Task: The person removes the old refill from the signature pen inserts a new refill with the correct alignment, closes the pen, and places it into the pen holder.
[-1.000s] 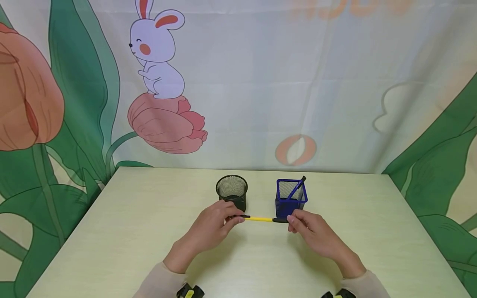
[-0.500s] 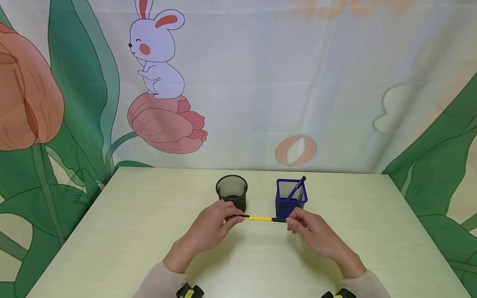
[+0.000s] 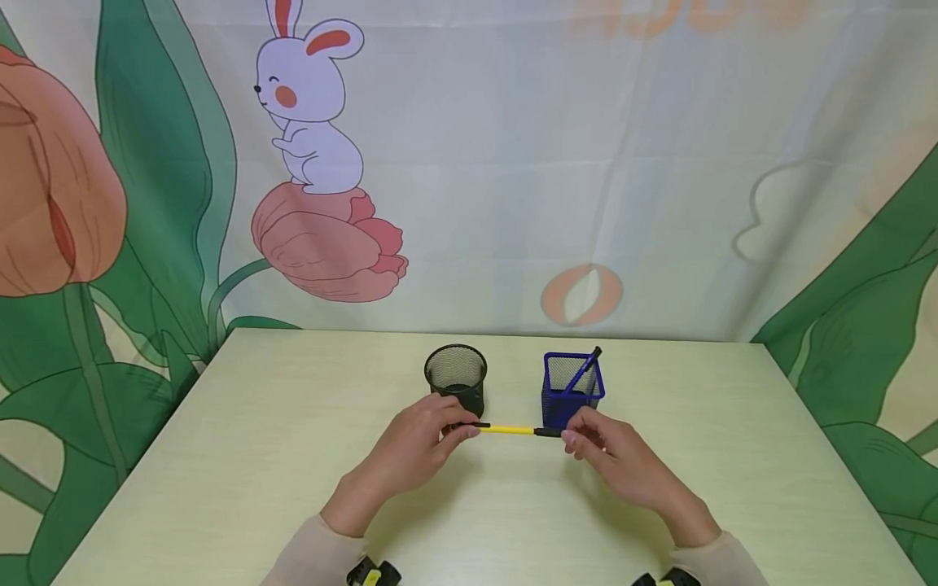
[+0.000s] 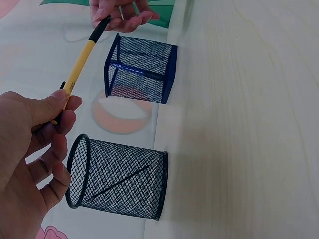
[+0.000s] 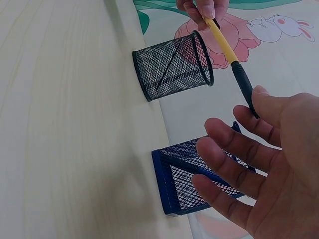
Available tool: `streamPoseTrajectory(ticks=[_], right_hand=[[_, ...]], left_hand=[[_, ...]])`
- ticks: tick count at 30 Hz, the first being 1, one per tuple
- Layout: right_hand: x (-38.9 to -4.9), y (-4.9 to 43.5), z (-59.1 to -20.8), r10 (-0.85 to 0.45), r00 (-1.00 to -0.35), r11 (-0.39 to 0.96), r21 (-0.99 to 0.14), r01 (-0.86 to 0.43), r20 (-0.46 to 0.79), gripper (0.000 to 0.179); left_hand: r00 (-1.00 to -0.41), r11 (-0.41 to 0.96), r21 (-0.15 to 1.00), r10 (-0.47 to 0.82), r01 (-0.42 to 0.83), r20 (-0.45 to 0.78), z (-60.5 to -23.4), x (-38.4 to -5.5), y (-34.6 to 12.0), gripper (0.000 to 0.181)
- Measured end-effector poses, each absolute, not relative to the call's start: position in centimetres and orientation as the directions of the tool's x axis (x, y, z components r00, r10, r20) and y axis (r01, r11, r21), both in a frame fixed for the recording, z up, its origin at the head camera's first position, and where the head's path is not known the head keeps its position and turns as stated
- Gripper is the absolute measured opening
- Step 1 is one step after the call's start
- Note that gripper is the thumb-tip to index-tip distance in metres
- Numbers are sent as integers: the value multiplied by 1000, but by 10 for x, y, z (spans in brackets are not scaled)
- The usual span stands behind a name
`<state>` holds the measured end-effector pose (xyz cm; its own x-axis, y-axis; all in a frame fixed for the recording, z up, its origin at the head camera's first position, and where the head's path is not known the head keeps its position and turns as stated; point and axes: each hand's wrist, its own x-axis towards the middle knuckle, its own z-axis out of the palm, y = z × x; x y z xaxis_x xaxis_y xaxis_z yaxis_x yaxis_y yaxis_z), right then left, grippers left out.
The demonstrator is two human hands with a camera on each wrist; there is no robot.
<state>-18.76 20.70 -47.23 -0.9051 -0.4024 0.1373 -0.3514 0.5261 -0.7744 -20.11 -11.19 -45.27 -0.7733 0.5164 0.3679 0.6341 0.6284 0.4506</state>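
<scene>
A yellow ballpoint pen (image 3: 511,430) with a black grip section is level between both hands, above the table. My left hand (image 3: 419,443) pinches its clip end between thumb and forefinger. Thumb and forefinger of my right hand (image 3: 619,460) pinch the black tip end, while its other fingers lie loosely curved in the right wrist view. Just behind the left hand stands a round black mesh pen holder (image 3: 456,366). Behind the right hand is a square blue mesh pen holder (image 3: 550,399), with a dark blue pen (image 3: 582,373) leaning inside it.
Both holders stand on a pale wood-grain table (image 3: 293,407). A printed cloth (image 3: 469,163) with a rabbit, flowers and leaves hangs behind the table's back edge. Wrist straps (image 3: 374,572) show at the bottom of the head view.
The right fingertips have shifted very slightly left along with the pen. Otherwise both hands keep their hold, and the two holders have not moved.
</scene>
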Motion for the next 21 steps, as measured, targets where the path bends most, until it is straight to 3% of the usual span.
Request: streamPoseTrajectory(ticks=[8, 21], right_hand=[[-187, 207, -472, -391, -913, 527, -784, -328, 119, 18], [-185, 203, -469, -325, -936, 548, -781, -300, 132, 38]], left_hand=[[-773, 624, 456, 515, 635, 371, -453, -201, -112, 15], [-771, 624, 452, 523, 637, 364, -453, -200, -111, 16]])
